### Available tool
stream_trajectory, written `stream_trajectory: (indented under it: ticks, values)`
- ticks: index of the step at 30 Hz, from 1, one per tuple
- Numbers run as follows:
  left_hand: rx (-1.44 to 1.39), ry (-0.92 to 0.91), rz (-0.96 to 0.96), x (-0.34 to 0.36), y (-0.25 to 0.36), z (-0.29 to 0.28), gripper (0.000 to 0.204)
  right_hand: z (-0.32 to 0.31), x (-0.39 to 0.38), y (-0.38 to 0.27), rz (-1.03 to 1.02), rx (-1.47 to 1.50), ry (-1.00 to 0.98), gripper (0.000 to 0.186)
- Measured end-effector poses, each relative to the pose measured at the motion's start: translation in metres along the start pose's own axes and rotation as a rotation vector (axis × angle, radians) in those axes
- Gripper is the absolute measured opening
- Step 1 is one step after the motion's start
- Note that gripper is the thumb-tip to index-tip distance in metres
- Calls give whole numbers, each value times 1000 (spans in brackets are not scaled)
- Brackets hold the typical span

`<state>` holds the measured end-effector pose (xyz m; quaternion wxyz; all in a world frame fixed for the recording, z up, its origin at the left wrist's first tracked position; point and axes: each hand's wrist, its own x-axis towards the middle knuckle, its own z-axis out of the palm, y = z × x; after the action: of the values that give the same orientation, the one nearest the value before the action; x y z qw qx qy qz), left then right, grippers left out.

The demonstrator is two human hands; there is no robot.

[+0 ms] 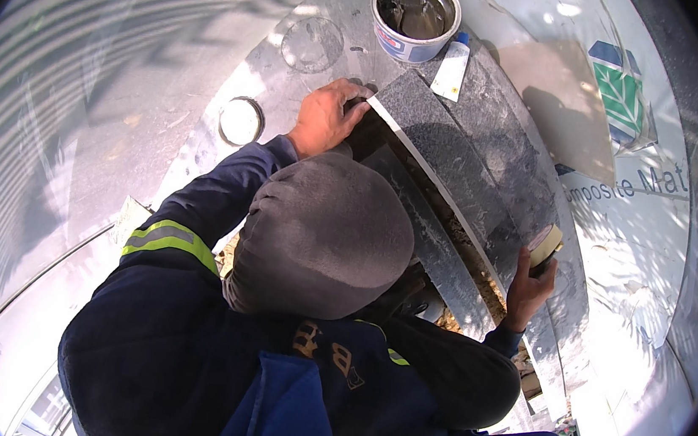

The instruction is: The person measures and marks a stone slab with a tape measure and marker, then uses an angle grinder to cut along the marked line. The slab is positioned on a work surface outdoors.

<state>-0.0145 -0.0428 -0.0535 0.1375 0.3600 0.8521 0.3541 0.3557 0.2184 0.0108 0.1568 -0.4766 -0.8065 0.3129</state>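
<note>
Neither my left hand nor my right hand is visible. Directly below me, a person in a grey cap (322, 232) and dark jacket leans over dark speckled slabs (427, 124). The person's left hand (325, 118) grips the upper end of a pale-edged slab, fingertips at its corner. The person's right hand (528, 292) holds a pale rounded object with a dark underside (545, 247) at the slab's right side. A narrow gap runs along the slab, with a lower grey strip (445, 279) beside it. The cap hides part of what lies beneath.
An open tin of dark paste (415, 12) and a white tube with blue cap (451, 71) stand above the slabs. A round lid (240, 119) lies left. A beige board (566, 96) and a green-white package (621, 98) lie right, on white sheeting (626, 256).
</note>
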Motion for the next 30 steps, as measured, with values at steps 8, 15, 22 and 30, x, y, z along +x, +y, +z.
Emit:
stream_trajectory:
  ticks: [8,15,22,30]
  values:
    - [3,18,16,-1,-5,3,21,-3,0,-1,54,46,-72,33]
    - [6,-36,-56,0,0,1,23,-1,-1,1,35,51,-37,31]
    - [-3,-22,-48,-1,-1,2,23,-3,0,2,31,2,-42,30]
    - [11,-14,-40,-1,-2,3,23,0,-1,-2,-22,29,-14,29]
